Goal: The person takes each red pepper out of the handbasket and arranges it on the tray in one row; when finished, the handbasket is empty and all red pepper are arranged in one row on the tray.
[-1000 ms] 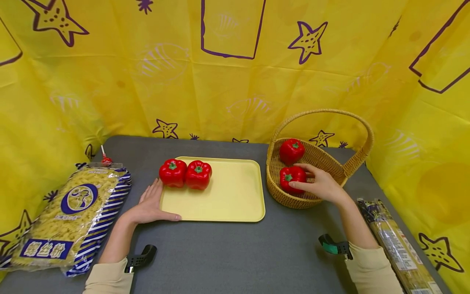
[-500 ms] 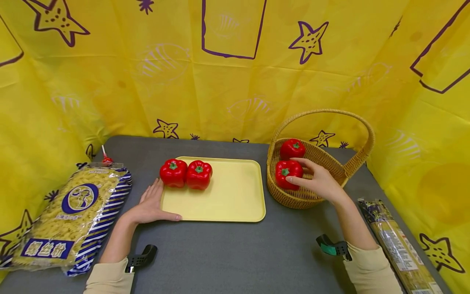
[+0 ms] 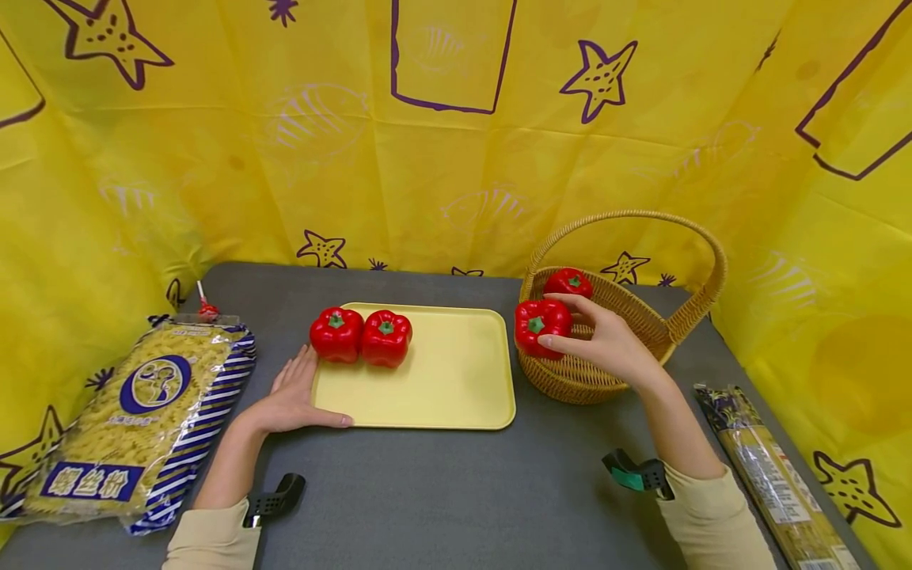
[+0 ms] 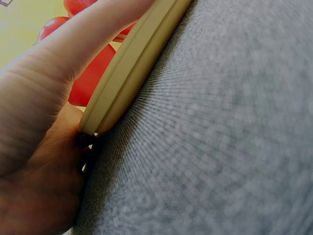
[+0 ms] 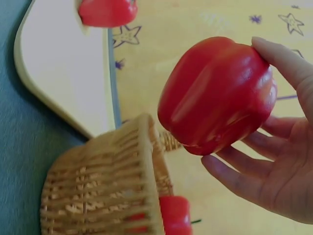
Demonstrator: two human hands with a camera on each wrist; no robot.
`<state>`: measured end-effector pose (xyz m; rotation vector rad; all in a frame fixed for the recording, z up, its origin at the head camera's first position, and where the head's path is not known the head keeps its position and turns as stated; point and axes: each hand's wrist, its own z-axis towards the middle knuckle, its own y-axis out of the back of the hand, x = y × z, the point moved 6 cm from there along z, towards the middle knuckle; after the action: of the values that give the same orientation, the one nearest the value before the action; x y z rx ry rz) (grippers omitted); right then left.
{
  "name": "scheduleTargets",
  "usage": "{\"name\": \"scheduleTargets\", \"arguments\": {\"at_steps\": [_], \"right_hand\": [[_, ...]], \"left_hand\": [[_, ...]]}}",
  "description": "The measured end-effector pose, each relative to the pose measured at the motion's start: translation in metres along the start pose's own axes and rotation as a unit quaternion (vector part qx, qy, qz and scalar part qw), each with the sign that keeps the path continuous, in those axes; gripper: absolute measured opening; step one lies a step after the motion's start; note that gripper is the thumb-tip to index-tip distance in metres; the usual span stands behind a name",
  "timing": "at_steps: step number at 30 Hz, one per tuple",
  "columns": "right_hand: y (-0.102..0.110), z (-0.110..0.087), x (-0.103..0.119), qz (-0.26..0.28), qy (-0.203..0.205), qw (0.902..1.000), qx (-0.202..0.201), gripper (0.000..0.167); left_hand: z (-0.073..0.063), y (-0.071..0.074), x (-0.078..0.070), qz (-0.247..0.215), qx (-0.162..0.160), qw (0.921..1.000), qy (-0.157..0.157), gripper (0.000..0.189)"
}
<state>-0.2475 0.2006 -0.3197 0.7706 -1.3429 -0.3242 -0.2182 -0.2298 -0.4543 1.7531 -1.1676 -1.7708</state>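
My right hand (image 3: 606, 339) grips a red bell pepper (image 3: 541, 326) between thumb and fingers, above the left rim of the wicker basket (image 3: 570, 388). In the right wrist view the held pepper (image 5: 215, 95) shows clear of the basket's rim. Another red pepper (image 3: 568, 282) lies inside the basket toward the back. At the tray's left corner my left hand (image 3: 288, 400) rests with its fingers along the side and its thumb along the front edge. Two red peppers (image 3: 336, 334) sit side by side at the left end of the yellow tray (image 3: 449, 372).
A bag of spiral pasta (image 3: 135, 419) lies at the left, with a red lollipop (image 3: 207, 307) behind it. On the right lies a long pack of noodles (image 3: 777, 475). The basket's tall handle (image 3: 634, 215) arches over it. A yellow curtain (image 3: 442, 174) encloses the grey table.
My right hand has lifted the pepper from inside the basket and carried it left to the rim, closer to the tray. The left hand has stayed on the tray's corner.
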Motion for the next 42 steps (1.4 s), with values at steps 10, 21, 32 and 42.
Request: {"name": "scheduleTargets", "arguments": {"at_steps": [10, 21, 32, 42], "right_hand": [[-0.019, 0.01, 0.014, 0.037, 0.022, 0.9989, 0.021, 0.065], [-0.049, 0.021, 0.019, 0.081, 0.024, 0.995, 0.052, 0.063], [-0.07, 0.029, 0.016, 0.101, 0.018, 0.9927, 0.063, 0.063], [-0.095, 0.038, 0.009, 0.128, 0.004, 0.9893, 0.07, 0.069]], "left_hand": [[0.0, 0.0, 0.0, -0.003, -0.002, 1.0, -0.003, 0.134], [0.0, -0.001, 0.001, -0.003, -0.001, 1.0, 0.0, 0.134], [0.0, 0.0, 0.002, -0.004, -0.002, 1.0, 0.002, 0.135], [0.001, -0.001, 0.001, 0.001, -0.007, 1.0, -0.002, 0.135]]}}
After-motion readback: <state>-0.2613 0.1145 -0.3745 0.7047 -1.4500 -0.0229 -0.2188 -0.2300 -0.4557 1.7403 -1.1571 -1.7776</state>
